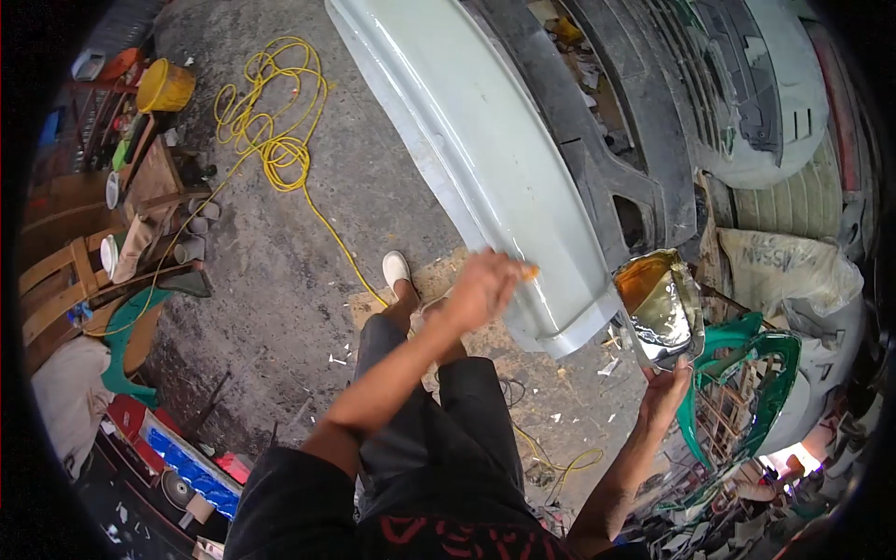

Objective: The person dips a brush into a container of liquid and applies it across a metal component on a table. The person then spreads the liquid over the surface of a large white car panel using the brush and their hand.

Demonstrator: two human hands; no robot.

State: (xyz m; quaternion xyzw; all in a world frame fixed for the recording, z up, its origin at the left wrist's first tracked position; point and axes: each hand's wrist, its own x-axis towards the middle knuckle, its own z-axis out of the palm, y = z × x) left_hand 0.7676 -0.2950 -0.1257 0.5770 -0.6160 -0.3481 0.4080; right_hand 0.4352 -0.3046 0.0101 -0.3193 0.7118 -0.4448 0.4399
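A long pale grey-green car bumper (485,159) with a glossy surface runs from the top of the view down to the middle. My left hand (487,287) is over its lower end, slightly blurred, fingers closed around a small orange piece (530,273) whose kind I cannot make out. That piece appears to touch the bumper's surface. Off the bumper's right corner, my right hand (666,390) grips the near edge of a foil-lined tray (665,322). The tray is tilted, its shiny foil creased, with an amber tint on the far inner part.
A tangled yellow hose (289,159) lies on the stained concrete floor. Dark bumpers (597,140) line the right, with a green bumper part (775,392) below. A yellow bucket (166,86) and wooden furniture (65,271) stand at left. White scraps litter the floor.
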